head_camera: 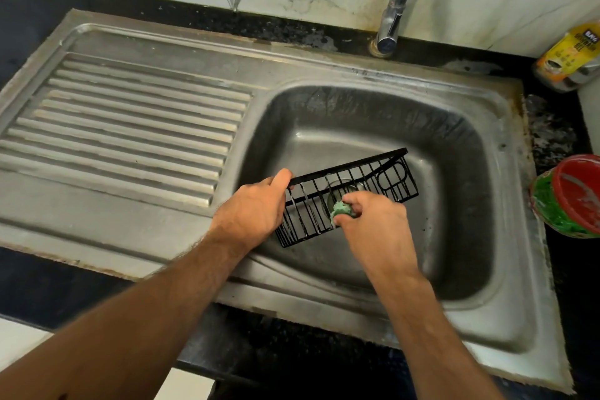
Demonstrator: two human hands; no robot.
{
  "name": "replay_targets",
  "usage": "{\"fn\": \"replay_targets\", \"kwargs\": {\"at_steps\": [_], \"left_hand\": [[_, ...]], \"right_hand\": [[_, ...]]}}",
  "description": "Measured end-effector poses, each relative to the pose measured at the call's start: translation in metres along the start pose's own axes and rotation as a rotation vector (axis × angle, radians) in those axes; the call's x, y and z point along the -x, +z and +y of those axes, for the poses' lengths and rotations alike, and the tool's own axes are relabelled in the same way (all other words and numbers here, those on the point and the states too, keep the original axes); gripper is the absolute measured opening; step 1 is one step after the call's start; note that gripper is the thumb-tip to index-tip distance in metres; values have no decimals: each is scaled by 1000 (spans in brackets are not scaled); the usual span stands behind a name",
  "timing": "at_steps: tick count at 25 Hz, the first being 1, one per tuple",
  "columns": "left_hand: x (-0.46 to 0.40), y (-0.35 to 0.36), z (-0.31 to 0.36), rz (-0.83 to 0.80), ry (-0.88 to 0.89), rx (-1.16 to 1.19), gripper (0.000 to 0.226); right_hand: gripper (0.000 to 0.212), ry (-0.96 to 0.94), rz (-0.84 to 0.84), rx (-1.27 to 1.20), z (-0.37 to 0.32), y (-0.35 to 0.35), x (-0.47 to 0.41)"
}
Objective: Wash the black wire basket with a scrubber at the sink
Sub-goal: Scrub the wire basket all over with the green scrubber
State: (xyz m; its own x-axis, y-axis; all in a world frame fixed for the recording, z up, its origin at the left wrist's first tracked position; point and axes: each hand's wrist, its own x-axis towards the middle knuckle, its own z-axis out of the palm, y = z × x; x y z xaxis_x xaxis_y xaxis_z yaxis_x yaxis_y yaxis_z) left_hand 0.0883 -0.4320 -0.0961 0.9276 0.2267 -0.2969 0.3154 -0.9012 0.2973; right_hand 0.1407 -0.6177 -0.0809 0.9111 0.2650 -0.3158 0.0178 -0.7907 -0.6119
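Our left hand (256, 208) has its fingers (281, 178) curled over the top rim of the black wire basket (349, 196), gripping its left end. Our right hand (373, 224) pinches a green scrubber (341, 208) between curled fingers (360, 200), pressed against the basket's wires. We hold the basket tilted inside the steel sink (373, 127), above the drain (341, 190), which shows through the bars. Left of the bowl lies the ribbed drainboard (130, 120). A chrome tap (401, 0) rises behind. On the dark tabletop (548, 136) to the right stand a yellow-labelled jar (569, 57) and a red-lidded green tub (571, 196).
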Motion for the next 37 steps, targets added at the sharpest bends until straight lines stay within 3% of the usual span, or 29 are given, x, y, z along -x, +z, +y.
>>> {"fn": "replay_targets", "kwargs": {"at_steps": [4, 7, 10, 16, 18, 20, 24, 28, 33, 37], "left_hand": [[0, -1, 0, -12, -1, -14, 10], [1, -1, 0, -13, 6, -14, 13], [1, -1, 0, -8, -4, -13, 11], [2, -2, 1, -10, -10, -31, 15], [2, -2, 1, -11, -15, -36, 17], [2, -2, 2, -13, -18, -38, 18], [0, -2, 2, -20, -17, -35, 17], [0, -1, 0, -27, -34, -15, 12], [-1, 0, -2, -19, -10, -2, 15], [-1, 0, -1, -23, -16, -4, 13]], "right_hand": [[21, -58, -17, 118, -6, 8, -6], [15, 46, -58, -91, 3, -3, -5], [26, 65, 9, -294, 10, -17, -6], [16, -221, -81, 72, 16, -5, 5], [18, -122, -119, -27, 19, -11, 5], [19, -4, -43, -203, 14, -19, 0], [15, -110, 163, -137, -1, -9, -29], [13, -71, 110, -11, 3, -3, -26], [9, -21, 140, -276, 9, -7, -8], [13, -108, 65, -34, -7, 4, -22]]}}
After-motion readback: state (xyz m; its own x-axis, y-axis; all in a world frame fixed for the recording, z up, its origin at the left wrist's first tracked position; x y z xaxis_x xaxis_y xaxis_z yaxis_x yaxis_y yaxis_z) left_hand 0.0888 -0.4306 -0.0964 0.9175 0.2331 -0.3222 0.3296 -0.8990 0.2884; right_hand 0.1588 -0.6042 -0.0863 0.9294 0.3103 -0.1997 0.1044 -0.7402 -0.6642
